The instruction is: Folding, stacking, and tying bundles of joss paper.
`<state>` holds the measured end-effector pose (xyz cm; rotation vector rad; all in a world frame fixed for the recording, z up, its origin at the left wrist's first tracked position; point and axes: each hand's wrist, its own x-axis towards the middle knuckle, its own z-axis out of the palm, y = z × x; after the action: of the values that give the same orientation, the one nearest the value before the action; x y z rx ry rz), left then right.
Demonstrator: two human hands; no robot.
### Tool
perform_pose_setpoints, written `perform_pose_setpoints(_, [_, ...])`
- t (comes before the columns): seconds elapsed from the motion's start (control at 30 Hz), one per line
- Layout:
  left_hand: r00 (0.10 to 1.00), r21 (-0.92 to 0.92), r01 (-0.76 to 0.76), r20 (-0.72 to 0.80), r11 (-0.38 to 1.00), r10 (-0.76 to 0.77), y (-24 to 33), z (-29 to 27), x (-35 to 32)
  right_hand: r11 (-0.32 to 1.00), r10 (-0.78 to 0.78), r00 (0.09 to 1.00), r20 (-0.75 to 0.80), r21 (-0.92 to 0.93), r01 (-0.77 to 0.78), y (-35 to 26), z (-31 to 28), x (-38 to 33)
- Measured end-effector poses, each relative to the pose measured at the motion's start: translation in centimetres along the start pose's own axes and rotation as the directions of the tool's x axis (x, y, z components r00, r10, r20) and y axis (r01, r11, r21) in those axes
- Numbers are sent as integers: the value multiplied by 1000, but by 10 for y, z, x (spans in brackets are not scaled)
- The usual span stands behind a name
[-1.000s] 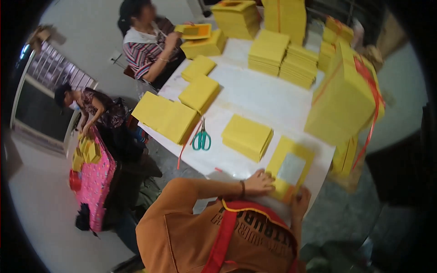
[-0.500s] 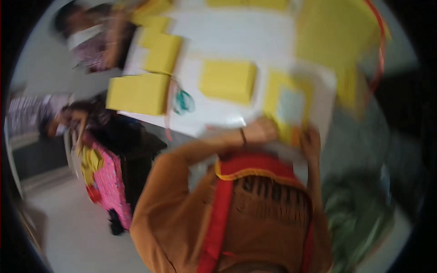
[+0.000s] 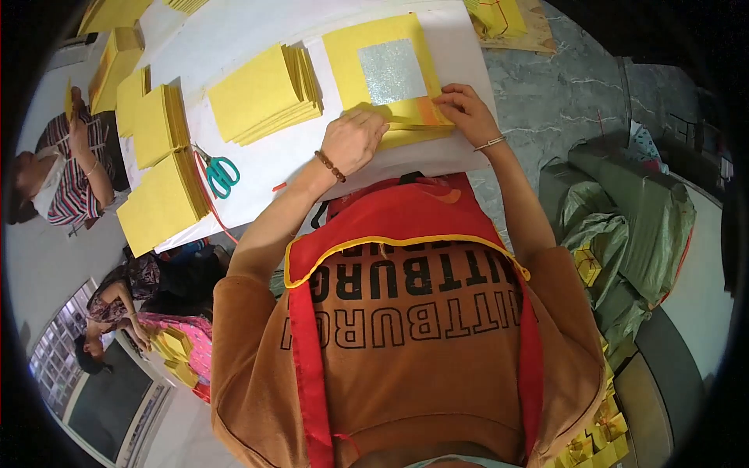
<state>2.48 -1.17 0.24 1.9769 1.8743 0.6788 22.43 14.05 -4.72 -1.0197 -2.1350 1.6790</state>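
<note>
A yellow paper sheet (image 3: pixel 347 58) with a silver foil square (image 3: pixel 390 72) and an orange strip at its lower right lies on the white table in front of me. Its near edge is turned up in a narrow fold. My left hand (image 3: pixel 355 142) is closed at the left end of this fold, fingers curled over the paper. At the right end, my right hand (image 3: pixel 470 115) pinches the fold, its thumb near the edge. To the left of the sheet stands a fanned stack of yellow paper (image 3: pixel 257 93).
More yellow paper stacks (image 3: pixel 160 203) line the table's left side, with green-handled scissors (image 3: pixel 222 175) and a red string beside them. Two other people sit at left, one holding a yellow piece. Green plastic-wrapped bundles (image 3: pixel 624 210) stand on the right.
The view has shifted and sharpened, so the table sits higher and farther left in it. Both hands stay at the sheet's near edge, where the raised fold now shows plainly.
</note>
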Motion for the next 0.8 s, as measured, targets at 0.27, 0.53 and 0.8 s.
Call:
perform_pose_setpoints(0.27, [998, -19, 38, -48, 999, -39, 0, -1, 3, 999, -20, 1000, -16, 35, 20, 7, 0, 7])
perform_pose_setpoints(0.53, [977, -178, 209, 6, 961, -212, -5, -3, 10, 996, -7, 1000, -27, 87, 9, 7, -3, 12])
perform_pose_setpoints(0.8, [897, -360, 442, 154, 821, -415, -23, 5, 13, 938, 162, 986, 24, 306, -162, -13, -9, 1])
